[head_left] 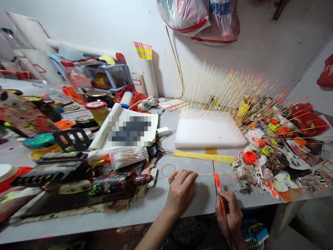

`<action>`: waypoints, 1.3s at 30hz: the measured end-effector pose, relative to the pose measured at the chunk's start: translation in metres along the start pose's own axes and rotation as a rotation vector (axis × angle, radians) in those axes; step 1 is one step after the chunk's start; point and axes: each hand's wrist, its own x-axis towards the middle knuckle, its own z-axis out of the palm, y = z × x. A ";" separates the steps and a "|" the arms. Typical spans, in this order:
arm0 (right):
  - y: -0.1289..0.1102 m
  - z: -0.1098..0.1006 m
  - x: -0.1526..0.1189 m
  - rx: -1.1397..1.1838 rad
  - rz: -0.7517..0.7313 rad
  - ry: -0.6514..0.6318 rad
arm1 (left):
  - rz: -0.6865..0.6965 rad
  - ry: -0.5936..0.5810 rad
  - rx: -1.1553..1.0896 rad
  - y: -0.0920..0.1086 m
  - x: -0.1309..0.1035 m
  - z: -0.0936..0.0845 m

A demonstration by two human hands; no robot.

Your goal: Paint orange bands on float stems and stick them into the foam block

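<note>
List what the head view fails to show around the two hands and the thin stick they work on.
- Open notebook: page blurred out, unreadable.
- Left hand: fingertips curl over the thin stick; grip hidden beneath them.
- Right hand: brush handle hidden in the fist.
- Hanging bags: tops cut off by the top edge.

Blue Chinese characters printed on the clear plastic bag (223,17) hanging on the wall at top, reading roughly 净耐嚼; last two characters fairly clear, first one partly cut off by a fold. Red-outlined label on the white tube (139,82) standing against the wall, too small to read. Open notebook page (130,130) on the desk blurred out, nothing legible. Card (173,105) by the wall printed in red, too small to make out. No other readable text, brand or number.
</note>
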 end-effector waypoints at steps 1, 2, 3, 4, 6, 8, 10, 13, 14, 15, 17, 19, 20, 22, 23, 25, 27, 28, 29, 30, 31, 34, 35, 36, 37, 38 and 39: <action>0.000 -0.001 -0.001 0.010 0.005 0.001 | -0.001 0.002 -0.001 0.000 0.000 0.000; -0.001 -0.001 -0.002 0.021 0.005 0.002 | -0.001 0.004 -0.002 0.000 -0.001 0.000; -0.002 -0.001 -0.003 0.034 0.001 0.000 | -0.001 0.006 -0.003 0.000 -0.001 0.001; -0.004 -0.001 -0.004 0.047 -0.007 -0.006 | -0.002 0.008 -0.005 -0.001 -0.001 0.001; -0.007 0.000 -0.003 0.072 -0.021 -0.017 | -0.007 0.012 -0.008 -0.001 -0.002 0.002; -0.012 0.003 -0.002 0.089 -0.026 -0.026 | -0.012 0.014 -0.012 -0.001 -0.003 0.003; -0.015 0.007 -0.001 0.093 -0.028 -0.033 | -0.016 0.016 -0.015 0.000 -0.003 0.003; -0.018 0.013 0.000 0.081 -0.033 -0.041 | -0.021 0.023 -0.019 0.002 -0.003 0.003; -0.018 0.015 0.000 0.076 -0.033 -0.040 | -0.023 0.025 -0.021 0.002 -0.003 0.003; -0.018 0.016 0.000 0.070 -0.032 -0.039 | -0.024 0.027 -0.021 0.002 -0.003 0.003; -0.017 0.018 0.000 0.059 -0.029 -0.036 | -0.026 0.027 -0.022 0.002 -0.003 0.003; -0.016 0.019 0.000 0.049 -0.031 -0.038 | -0.025 0.025 -0.022 0.002 -0.003 0.003; -0.015 0.019 0.000 0.045 -0.031 -0.041 | -0.025 0.024 -0.022 0.002 -0.003 0.003; -0.014 0.020 0.000 0.036 -0.036 -0.046 | -0.028 0.020 -0.022 0.002 -0.003 0.003; -0.014 0.020 0.001 0.031 -0.037 -0.048 | -0.030 0.016 -0.022 0.002 -0.003 0.003; -0.014 0.021 0.001 0.022 -0.038 -0.047 | -0.034 0.007 -0.021 0.002 -0.003 0.002; -0.013 0.020 0.002 0.015 -0.038 -0.046 | -0.036 0.007 -0.021 0.003 -0.003 0.001; -0.013 0.020 0.001 0.014 -0.039 -0.044 | -0.037 0.010 -0.021 0.003 -0.003 0.001; -0.013 0.020 0.001 0.014 -0.039 -0.040 | -0.037 0.014 -0.021 0.003 -0.003 0.001; -0.013 0.019 0.000 0.016 -0.037 -0.039 | -0.037 0.015 -0.020 0.003 -0.003 0.001; -0.013 0.019 -0.001 0.020 -0.031 -0.038 | -0.037 0.016 -0.018 0.003 -0.003 0.001; -0.013 0.016 -0.007 0.045 0.009 -0.051 | -0.041 0.015 -0.012 0.004 -0.003 0.002; -0.013 0.016 -0.009 0.058 0.022 -0.057 | -0.043 0.017 -0.011 0.004 -0.003 0.003; -0.013 0.015 -0.011 0.072 0.031 -0.061 | -0.046 0.018 -0.010 0.004 -0.003 0.003; -0.013 0.015 -0.013 0.086 0.035 -0.062 | -0.048 0.017 -0.009 0.004 -0.004 0.002; -0.013 0.014 -0.013 0.098 0.033 -0.061 | -0.050 0.011 -0.006 0.003 -0.004 0.001; -0.013 0.014 -0.014 0.108 0.026 -0.060 | -0.048 -0.001 -0.001 0.002 -0.004 -0.001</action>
